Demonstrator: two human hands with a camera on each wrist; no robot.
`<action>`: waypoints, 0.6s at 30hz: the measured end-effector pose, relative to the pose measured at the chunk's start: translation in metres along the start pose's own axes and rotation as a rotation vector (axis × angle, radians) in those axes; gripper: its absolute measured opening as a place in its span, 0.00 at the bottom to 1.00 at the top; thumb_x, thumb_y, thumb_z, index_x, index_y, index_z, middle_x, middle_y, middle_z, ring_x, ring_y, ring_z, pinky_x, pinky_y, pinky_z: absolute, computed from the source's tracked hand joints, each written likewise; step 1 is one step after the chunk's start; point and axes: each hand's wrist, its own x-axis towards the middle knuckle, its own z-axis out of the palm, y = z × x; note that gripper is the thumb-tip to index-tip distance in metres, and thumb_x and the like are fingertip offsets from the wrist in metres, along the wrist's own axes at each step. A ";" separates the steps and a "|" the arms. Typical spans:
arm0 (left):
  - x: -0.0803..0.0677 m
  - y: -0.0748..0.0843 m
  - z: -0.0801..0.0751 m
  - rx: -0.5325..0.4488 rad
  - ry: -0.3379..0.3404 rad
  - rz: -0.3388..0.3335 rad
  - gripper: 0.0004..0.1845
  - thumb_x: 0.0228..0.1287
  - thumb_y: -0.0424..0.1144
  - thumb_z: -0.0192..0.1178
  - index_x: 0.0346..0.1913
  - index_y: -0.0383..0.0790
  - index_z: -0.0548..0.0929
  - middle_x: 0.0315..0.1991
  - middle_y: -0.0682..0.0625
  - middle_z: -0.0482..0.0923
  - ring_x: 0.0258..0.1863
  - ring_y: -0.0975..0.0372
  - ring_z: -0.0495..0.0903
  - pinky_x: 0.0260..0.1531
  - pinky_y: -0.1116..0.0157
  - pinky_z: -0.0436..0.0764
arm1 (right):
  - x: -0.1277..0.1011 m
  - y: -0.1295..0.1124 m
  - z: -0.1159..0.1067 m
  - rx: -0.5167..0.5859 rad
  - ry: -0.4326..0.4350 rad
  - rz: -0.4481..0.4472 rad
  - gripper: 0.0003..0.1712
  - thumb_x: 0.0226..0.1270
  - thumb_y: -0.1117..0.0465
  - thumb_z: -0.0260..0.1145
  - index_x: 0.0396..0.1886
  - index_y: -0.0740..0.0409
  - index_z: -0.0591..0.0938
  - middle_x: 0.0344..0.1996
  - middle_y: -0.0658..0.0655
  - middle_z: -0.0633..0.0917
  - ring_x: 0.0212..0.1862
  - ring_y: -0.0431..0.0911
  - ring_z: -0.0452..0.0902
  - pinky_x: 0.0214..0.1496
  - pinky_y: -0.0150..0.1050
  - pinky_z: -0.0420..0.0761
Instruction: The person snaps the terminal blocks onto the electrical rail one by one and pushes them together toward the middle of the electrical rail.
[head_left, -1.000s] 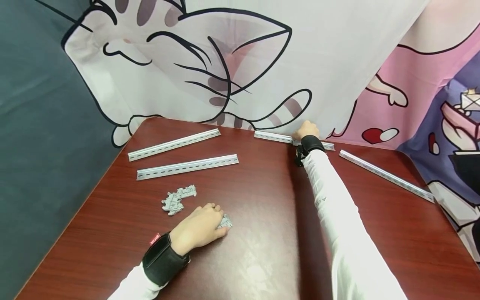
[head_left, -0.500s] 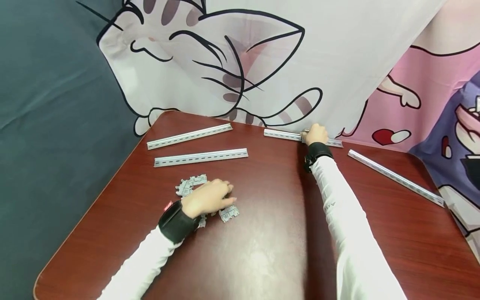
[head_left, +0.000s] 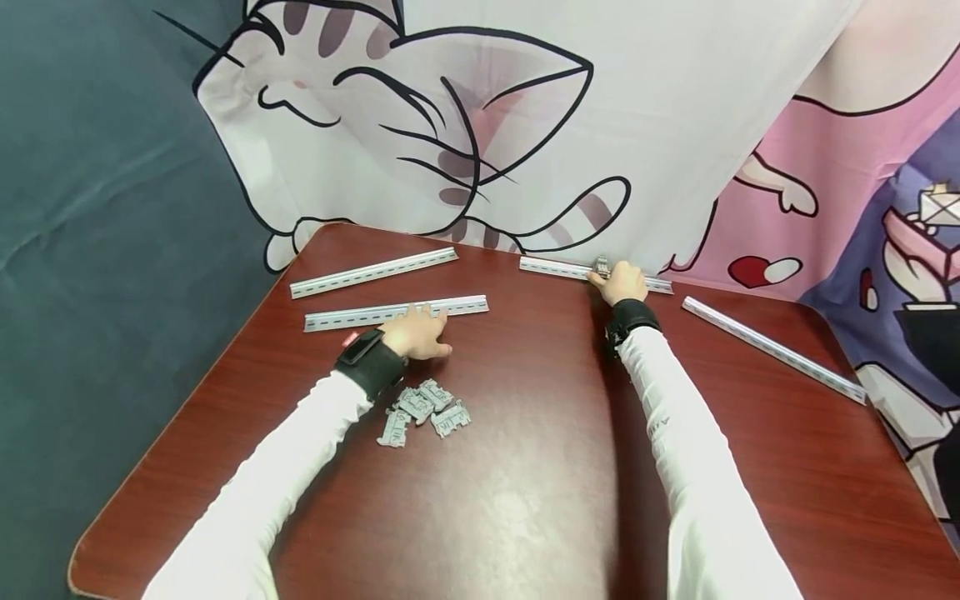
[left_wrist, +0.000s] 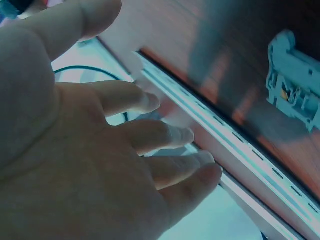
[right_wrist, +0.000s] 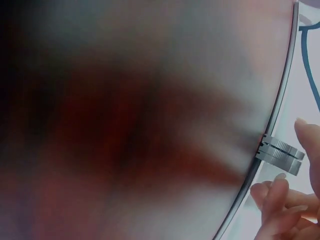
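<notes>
My left hand hovers over the nearer left DIN rail, fingers spread and holding nothing. Its straight fingers and empty palm show in the left wrist view, with a grey terminal block lying on the table beyond. Several such terminal blocks lie in a loose cluster below that wrist. At the far edge, my right hand is over the back DIN rail. Small terminal blocks sit clipped on this rail; thumb and fingers stand around them with gaps, not pinching.
Another DIN rail lies at the back left, and one more rail slants along the right side. A cartoon cat curtain hangs right behind the table's far edge.
My left hand has left the terminal blocks, now gathered into one cluster, and moved up to the rails. My right hand has loosened, exposing the terminal blocks on the back rail.
</notes>
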 end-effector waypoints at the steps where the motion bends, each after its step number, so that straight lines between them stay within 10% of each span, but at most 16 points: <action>1: 0.003 0.000 -0.001 0.004 -0.017 -0.010 0.41 0.70 0.52 0.51 0.75 0.33 0.49 0.74 0.27 0.47 0.72 0.34 0.49 0.67 0.40 0.59 | -0.002 0.000 0.000 -0.012 -0.007 -0.012 0.34 0.60 0.40 0.66 0.43 0.71 0.81 0.50 0.76 0.81 0.52 0.66 0.79 0.49 0.58 0.79; 7: 0.010 -0.001 -0.002 0.015 -0.105 -0.033 0.41 0.70 0.53 0.50 0.76 0.34 0.47 0.74 0.29 0.48 0.73 0.38 0.52 0.68 0.40 0.58 | -0.007 0.002 -0.001 -0.096 -0.049 -0.096 0.31 0.63 0.42 0.64 0.42 0.69 0.81 0.48 0.75 0.82 0.50 0.66 0.80 0.46 0.58 0.79; 14: 0.009 -0.004 0.004 0.019 -0.055 0.011 0.37 0.68 0.49 0.54 0.69 0.26 0.60 0.69 0.30 0.62 0.69 0.42 0.63 0.67 0.48 0.64 | -0.009 0.002 0.003 -0.090 -0.040 -0.100 0.28 0.63 0.44 0.65 0.43 0.67 0.80 0.49 0.73 0.82 0.51 0.66 0.79 0.47 0.59 0.79; 18: 0.039 -0.020 0.020 0.036 -0.018 0.058 0.36 0.63 0.53 0.58 0.62 0.26 0.68 0.62 0.32 0.70 0.63 0.43 0.71 0.61 0.48 0.71 | -0.015 -0.001 -0.001 -0.076 -0.045 -0.088 0.31 0.64 0.43 0.64 0.47 0.69 0.79 0.51 0.73 0.80 0.53 0.66 0.78 0.49 0.59 0.78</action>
